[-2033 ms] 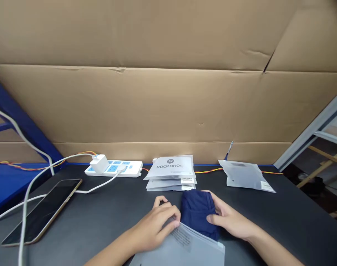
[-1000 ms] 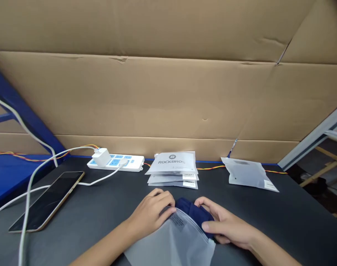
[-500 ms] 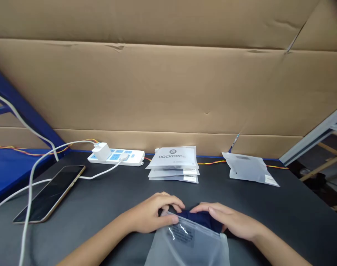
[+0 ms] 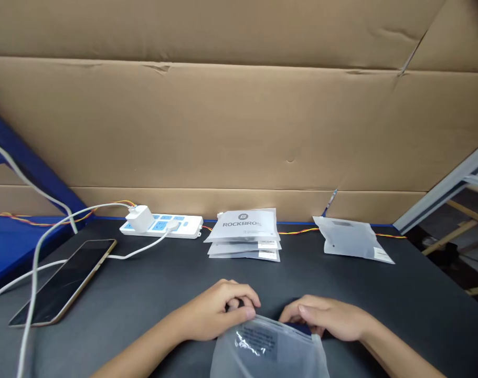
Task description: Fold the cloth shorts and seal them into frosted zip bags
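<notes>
"Left hand [image 4: 217,314] first: what has it got?"

"Top edge of a cloudy bag [image 4: 270,357], pinched between thumb and fingers at the left end, toward the near edge of the tabletop [image 4: 156,294]. My right hand [image 4: 327,317] bends its fingers at some blue cloth [image 4: 299,328], by the right end of the bag's mouth. Whether it grips or only presses, I can't tell."

"Which step is that?"

"Getting the cloth into the bag, I'd say; only a bit shows at the mouth. Next calls for holding that edge apart while the cloth is pushed down."

"And the count, nearest first?"

"One bag and one cloth at my hands. One phone [image 4: 65,283] by the left edge, a white cable [image 4: 33,289] over it. Toward the back left corner, one power strip [image 4: 160,224] with one charger [image 4: 140,219] and one plug [image 4: 173,224]. Middle of the back edge, stacked bags [image 4: 242,226]: three show, maybe more. Near the back right corner, one lone bag [image 4: 352,239], one pen [image 4: 330,202] tilted behind it."
</notes>
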Demonstrator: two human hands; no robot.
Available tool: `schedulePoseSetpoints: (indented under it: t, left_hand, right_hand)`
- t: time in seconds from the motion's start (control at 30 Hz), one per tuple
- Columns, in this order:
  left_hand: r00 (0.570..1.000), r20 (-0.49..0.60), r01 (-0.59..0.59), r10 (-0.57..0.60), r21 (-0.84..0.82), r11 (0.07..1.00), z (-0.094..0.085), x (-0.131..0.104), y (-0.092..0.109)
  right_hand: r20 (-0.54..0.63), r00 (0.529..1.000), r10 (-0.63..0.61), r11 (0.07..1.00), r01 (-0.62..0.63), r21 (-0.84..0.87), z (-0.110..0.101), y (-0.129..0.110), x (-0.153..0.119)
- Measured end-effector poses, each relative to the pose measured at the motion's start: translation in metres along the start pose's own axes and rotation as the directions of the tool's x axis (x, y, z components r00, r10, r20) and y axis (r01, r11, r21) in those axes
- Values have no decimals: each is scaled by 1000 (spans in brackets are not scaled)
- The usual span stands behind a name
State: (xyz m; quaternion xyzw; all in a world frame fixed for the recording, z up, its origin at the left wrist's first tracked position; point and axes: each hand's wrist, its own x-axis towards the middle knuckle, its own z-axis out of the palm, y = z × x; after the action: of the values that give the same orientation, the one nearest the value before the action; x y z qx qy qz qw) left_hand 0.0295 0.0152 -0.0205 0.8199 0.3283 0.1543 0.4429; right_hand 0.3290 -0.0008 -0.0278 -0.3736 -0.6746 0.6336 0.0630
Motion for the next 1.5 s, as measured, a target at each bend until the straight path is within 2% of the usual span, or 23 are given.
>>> schedulePoseSetpoints:
  t: [0.07,0.1,0.13,0.2,0.27,0.3,0.37,0.47,0.5,0.6,0.63,0.67,0.77,0.8,0.93,1.07,1.17,1.27,1.33,1.43,1.5]
  left_hand:
    - [1000,-4,-12,12,23,1000,1,-1,3]
    - [1000,2,-25,25,28,999,1,-1,3]
    - [999,10,-39,39,33,999,0,-1,3]
    - [999,0,-45,45,54,998,-3,1,0]
    - [1000,-25,-9,10,62,998,-6,3,-3]
    - [999,-35,17,-16,52,998,-7,4,-4]
    - [998,-16,55,-55,-2,999,-6,5,-4]
    - [997,54,56,-52,-82,995,-5,6,-4]
    - [997,61,62,-56,-100,993,-5,5,-4]
    - [992,8,122,-122,-174,977,-11,5,-7]
    - [990,9,141,-143,-220,965,-14,5,-9]
    - [988,39,155,-150,-275,949,-15,5,-9]
    - [977,177,181,-117,-408,895,-13,6,-7]
    - [978,167,187,-128,-418,889,-10,7,-5]
    - [971,-19,222,-240,-310,924,9,13,1]
    - [980,17,194,-197,-280,940,26,17,8]
    - [987,-7,149,-158,-290,945,31,17,15]
    - [991,-21,122,-130,-208,970,27,17,19]
    - [991,8,132,-132,-141,981,18,17,17]
    - [986,85,149,-144,-61,987,4,17,14]
    - [984,106,151,-145,-48,987,-2,16,12]
  right_hand:
    - [152,988,-40,995,53,-80,-1,0,-3]
    - [180,982,-50,991,71,-109,-1,1,-3]
    - [156,986,-58,989,78,-125,0,0,-3]
    - [-18,997,-74,993,72,-94,1,0,0]
    - [-209,972,-105,994,107,0,3,-2,5]
    - [-267,956,-119,990,135,42,3,-2,7]
    - [-279,950,-138,984,163,69,3,-3,9]
    - [-212,964,-159,986,165,9,2,-2,8]
    - [-233,958,-168,985,174,3,1,-2,8]
    - [-461,874,-155,987,156,-36,-5,-2,6]
    - [-499,856,-134,991,121,-60,-6,-2,6]
    - [-500,859,-110,993,79,-83,-8,-2,5]
    - [-372,926,-66,997,43,-70,-5,-5,6]
    - [-333,940,-72,997,63,-40,-2,-6,8]
    - [-298,949,-107,993,114,6,18,-14,17]
    - [-320,929,-186,982,165,-93,38,-17,26]
    - [-344,886,-310,950,277,-142,47,-18,29]
    - [-410,830,-378,925,351,-143,40,-18,28]
    - [-512,772,-377,923,358,-140,22,-15,23]
    - [-680,650,-340,930,341,-139,-17,-5,7]
    - [-733,600,-321,935,324,-145,-38,2,-1]
